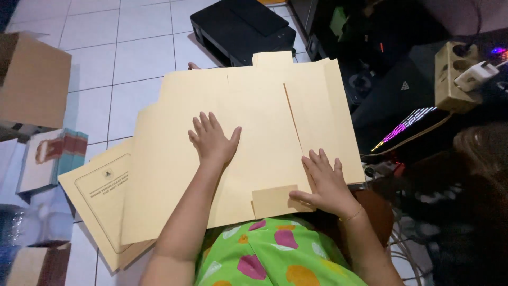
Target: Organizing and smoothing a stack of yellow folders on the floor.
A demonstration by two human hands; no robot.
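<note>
A large cream die-cut card sheet [254, 132] is laid across the lap, over the green patterned cloth [275, 254], its far edge reaching toward the black printer [241, 26] on the white tiled floor [121, 58]. The left hand [212, 140] is pressed flat on the middle of the sheet, fingers spread, nothing pinched. The right hand [327, 180] is laid flat near the sheet's right side, fingers together and extended, thumb set against the small bottom flap [275, 201]. A crease line [293, 124] is seen running just above the right hand.

For a clean fold, the sheet is best pinned by the left palm while the crease is run along firmly, kept straight, edges matched first. More printed sheets [100, 196] are stacked beneath at the left. A cardboard box [32, 79] and a power strip [455, 79] are well apart.
</note>
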